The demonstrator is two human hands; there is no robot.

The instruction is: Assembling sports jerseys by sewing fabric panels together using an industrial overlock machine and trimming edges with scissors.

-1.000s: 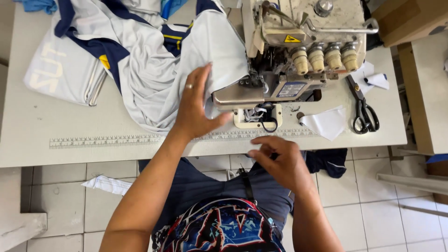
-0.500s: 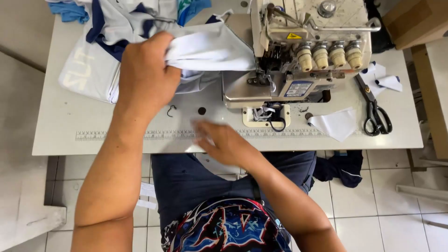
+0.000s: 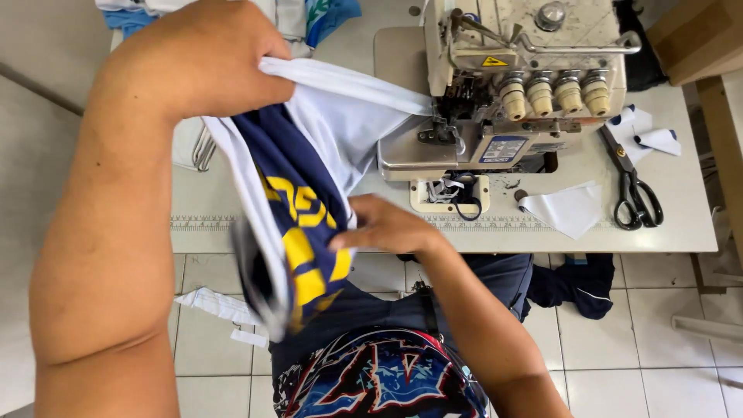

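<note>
My left hand (image 3: 205, 66) is raised close to the camera, gripping the top of a white and navy garment (image 3: 298, 193) with yellow print. The cloth hangs from that hand down toward my lap. My right hand (image 3: 383, 228) pinches the garment lower down, at the table's front edge. One end of the white fabric reaches to the sewing machine (image 3: 515, 93), near its needle area.
Black scissors (image 3: 635, 190) and white fabric scraps (image 3: 569, 207) lie on the white table (image 3: 681, 232) right of the machine. More garments (image 3: 309, 15) are piled at the back. Dark cloth (image 3: 576, 286) and white scraps (image 3: 220, 306) lie on the tiled floor.
My left hand has lifted the garment off the table toward the camera. My right hand has moved up from my lap and taken hold of the hanging cloth.
</note>
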